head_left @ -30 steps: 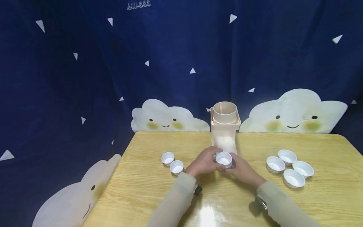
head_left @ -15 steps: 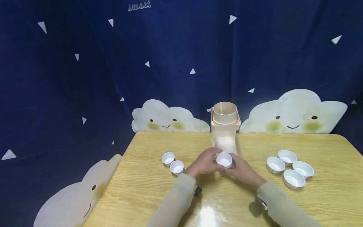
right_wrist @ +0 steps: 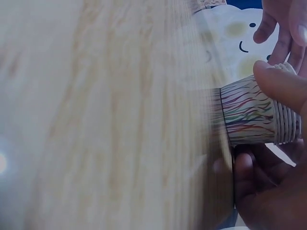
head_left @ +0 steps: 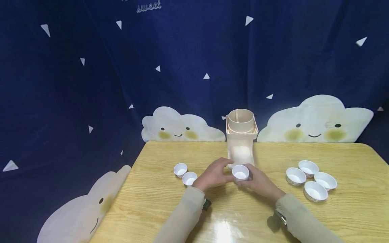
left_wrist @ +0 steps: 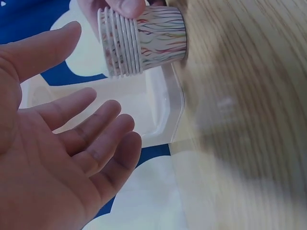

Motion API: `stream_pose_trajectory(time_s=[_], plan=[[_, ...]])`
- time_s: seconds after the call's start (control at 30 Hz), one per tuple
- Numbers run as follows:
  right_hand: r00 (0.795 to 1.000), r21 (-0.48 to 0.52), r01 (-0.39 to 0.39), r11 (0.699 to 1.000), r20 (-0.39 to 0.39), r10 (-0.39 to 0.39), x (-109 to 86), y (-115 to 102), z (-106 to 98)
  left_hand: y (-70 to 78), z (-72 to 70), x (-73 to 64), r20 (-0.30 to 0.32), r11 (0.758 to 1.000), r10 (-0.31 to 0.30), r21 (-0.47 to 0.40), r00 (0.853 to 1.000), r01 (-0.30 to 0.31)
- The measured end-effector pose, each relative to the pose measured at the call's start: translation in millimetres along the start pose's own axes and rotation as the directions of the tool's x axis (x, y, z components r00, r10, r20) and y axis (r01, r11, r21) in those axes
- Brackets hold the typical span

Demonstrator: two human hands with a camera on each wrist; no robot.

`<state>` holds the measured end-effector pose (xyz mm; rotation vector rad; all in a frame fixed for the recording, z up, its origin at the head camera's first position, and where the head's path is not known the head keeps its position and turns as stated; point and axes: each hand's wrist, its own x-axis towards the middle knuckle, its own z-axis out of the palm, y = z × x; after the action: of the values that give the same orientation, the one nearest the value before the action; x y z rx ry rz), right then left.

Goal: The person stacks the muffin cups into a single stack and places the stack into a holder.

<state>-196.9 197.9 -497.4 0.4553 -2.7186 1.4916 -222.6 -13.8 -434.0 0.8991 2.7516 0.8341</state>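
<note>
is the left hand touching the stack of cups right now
Apart. The left wrist view shows a gap between the open left hand and the stack of cups, with background visible between them.

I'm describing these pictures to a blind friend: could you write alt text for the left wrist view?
An open left hand, palm showing, is apart from a stack of nested cups with coloured wavy lines, gripped by the right hand. A pale plastic stand and a wood-grain tabletop also show.
</note>
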Motion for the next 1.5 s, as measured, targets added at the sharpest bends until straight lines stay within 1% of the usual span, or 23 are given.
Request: stream_pose_trajectory(time_s=[0.17,0.3,0.4,0.53,0.67,0.77,0.9,0.97,1.07,1.13,1.23,1.33,1.4,1.47,1.5], plan=[[1.0,0.012,-0.01,1.0,0.007,0.01,0.2,-4,1,-1.4,-8.6,-8.7,-0.021,1.0,-0.01,-0.009,1.0,0.01],[0.999,-0.016,-0.033,0.999,0.005,0.033,0.9,-4,1,-2.7,-15.7,-14.9,-0.031,1.0,-0.014,-0.013,0.999,0.013],[0.999,-0.034,-0.044,0.998,-0.002,0.044,1.4,-4,2,-7.0,-20.2,-21.6,-0.038,1.0,-0.01,-0.015,0.999,0.009],[0.998,-0.038,-0.057,0.998,-0.002,0.057,2.0,-4,4,-15.7,-27.9,-36.5,-0.052,1.0,-0.016,-0.016,0.999,0.015],[0.998,-0.035,-0.067,0.997,-0.004,0.066,2.0,-5,5,-25.2,-39.1,-52.7,-0.075,0.999,-0.045,-0.011,0.996,0.044],[0.998,-0.032,-0.068,0.997,-0.003,0.068,1.6,-5,4,-32.2,-46.8,-62.3,-0.09,0.998,-0.063,0.014,0.994,0.065],[0.999,-0.014,-0.049,0.999,0.004,0.05,1.1,-3,2,-40.6,-53.7,-71.1,-0.087,0.996,-0.074,0.049,0.993,0.079],[0.999,-0.006,-0.038,0.999,0.004,0.038,1.0,-1,2,-45.0,-56.7,-73.9,-0.083,0.995,-0.082,0.049,0.993,0.086],[1.0,0.002,-0.027,1.0,0.008,0.027,0.9,0,1,-54.5,-60.4,-76.8,-0.094,0.994,-0.101,0.03,0.99,0.104],[1.0,-0.002,-0.026,1.0,0.011,0.026,0.9,0,1,-62.8,-62.6,-78.4,-0.112,0.993,-0.114,0.014,0.987,0.116],[0.999,-0.007,-0.026,1.0,0.019,0.026,0.7,1,0,-77.1,-65.4,-80.6,-0.156,0.991,-0.132,-0.01,0.979,0.132],[0.999,-0.006,-0.028,1.0,0.023,0.028,0.1,1,0,-89.8,-69.8,-83.6,-0.202,0.986,-0.169,-0.043,0.965,0.163],[0.999,-0.003,-0.028,1.0,0.026,0.028,-0.4,0,0,-96.6,-73.3,-86.0,-0.228,0.979,-0.202,-0.07,0.952,0.191],[0.999,0.002,-0.031,1.0,0.023,0.03,-0.9,-1,-1,-102.2,-76.6,-88.1,-0.245,0.971,-0.236,-0.098,0.94,0.218],[0.999,-0.002,-0.027,1.0,0.023,0.027,-1.1,-2,-2,-105.1,-77.7,-88.9,-0.25,0.969,-0.245,-0.103,0.937,0.226]])
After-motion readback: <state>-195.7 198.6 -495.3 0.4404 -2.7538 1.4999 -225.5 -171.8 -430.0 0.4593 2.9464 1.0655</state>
